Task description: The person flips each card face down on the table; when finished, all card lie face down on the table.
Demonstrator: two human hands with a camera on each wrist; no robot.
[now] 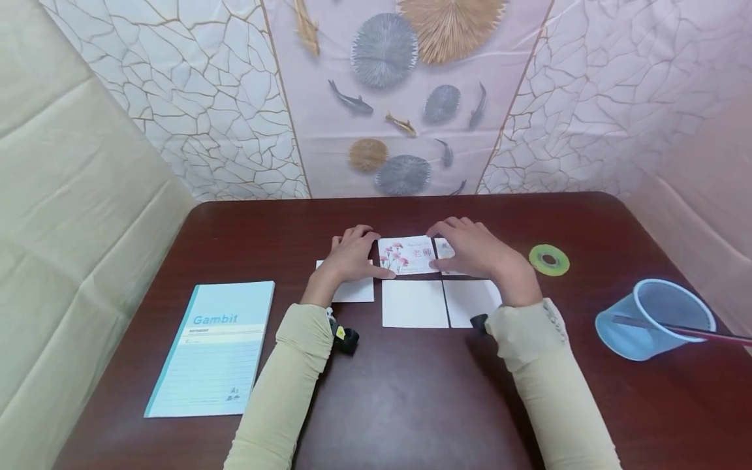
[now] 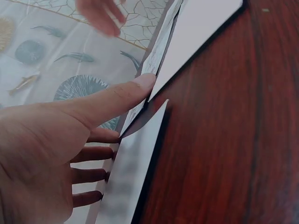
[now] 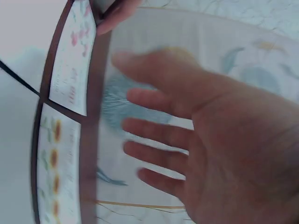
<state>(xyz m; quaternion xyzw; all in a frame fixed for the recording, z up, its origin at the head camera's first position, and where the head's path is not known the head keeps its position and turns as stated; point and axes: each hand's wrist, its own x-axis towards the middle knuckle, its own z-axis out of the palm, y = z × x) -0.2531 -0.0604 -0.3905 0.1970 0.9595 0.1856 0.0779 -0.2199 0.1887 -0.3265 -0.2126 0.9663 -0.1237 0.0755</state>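
A white card with pink flowers [image 1: 405, 251] lies in the back row on the table. My left hand [image 1: 350, 256] touches its left edge, fingers fairly straight, thumb tip at the lower left corner; the left wrist view shows that thumb [image 2: 145, 81] on the edge. Partly under this hand is another white card [image 1: 358, 292]. My right hand [image 1: 472, 249] hovers over the right end of the flower card, fingers spread and slightly bent, blurred in the right wrist view. Below it a sunflower card [image 3: 58, 163] is partly hidden from the head view. Two blank white cards [image 1: 414, 304] form the front row.
A Gambit notebook [image 1: 217, 352] lies at the left. On the right are a green tape roll [image 1: 539, 261] and a blue mesh cup [image 1: 623, 326] lying tilted, with a dark thin stick [image 1: 725, 336] in it. A patterned cloth [image 1: 388, 117] stands behind the table's back edge.
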